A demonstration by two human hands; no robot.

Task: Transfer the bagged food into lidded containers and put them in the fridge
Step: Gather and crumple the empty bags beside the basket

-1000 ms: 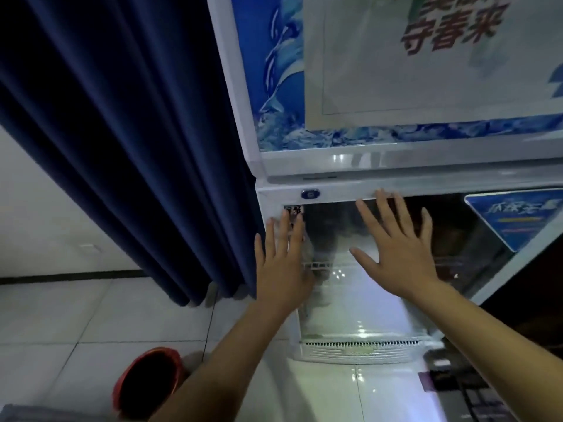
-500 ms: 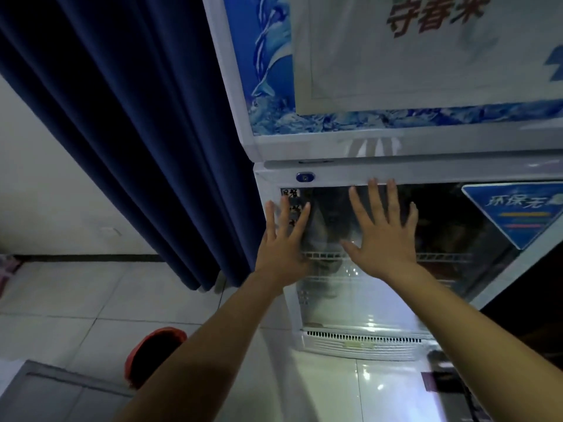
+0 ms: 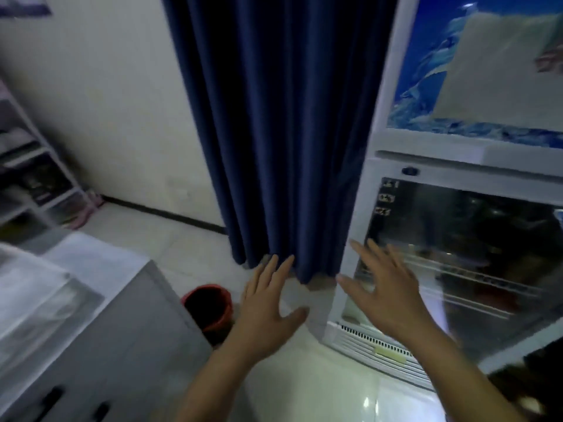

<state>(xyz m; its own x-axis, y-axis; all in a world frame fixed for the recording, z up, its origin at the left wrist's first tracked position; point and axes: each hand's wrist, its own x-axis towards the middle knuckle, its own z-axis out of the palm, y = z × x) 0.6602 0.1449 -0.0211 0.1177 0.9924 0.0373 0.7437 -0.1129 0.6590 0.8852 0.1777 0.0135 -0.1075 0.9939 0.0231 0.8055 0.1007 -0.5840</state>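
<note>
- Two bare hands hang in the air at the low centre: the left hand [image 3: 264, 306] at about 6 o'clock, the right hand [image 3: 386, 292] at about 5 o'clock, both spread flat with fingers apart and nothing held.
- At 8 o'clock a grey cabinet [image 3: 100, 354] with dark handles stands nearest, its top covered by pale, blurred sheeting.
- Just beyond its corner, left of the left hand, a round red bucket [image 3: 210, 306] with a dark inside sits on the glossy white floor tiles [image 3: 335, 391].
- At 3 to 4 o'clock stands the fridge [image 3: 365, 226], white-framed, with a glass lower door [image 3: 475, 245] showing wire shelves and a slatted vent below; the right hand is in front of that door's left edge, whether touching I cannot tell.
- No bagged food or lidded containers can be made out; what lies behind the glass is too dark.
- At 12 o'clock a dark blue curtain [image 3: 283, 126] falls in heavy folds beside the fridge, its hem just past the left hand's fingertips.
- At 9 to 10 o'clock a white shelf unit [image 3: 33, 166] stands against the cream wall, blurred.
- Compared with half a second ago, the view has swung left: both palms were laid on the glass door, and now the left hand is off the fridge in front of the curtain hem, with the cabinet and shelves newly in sight.
</note>
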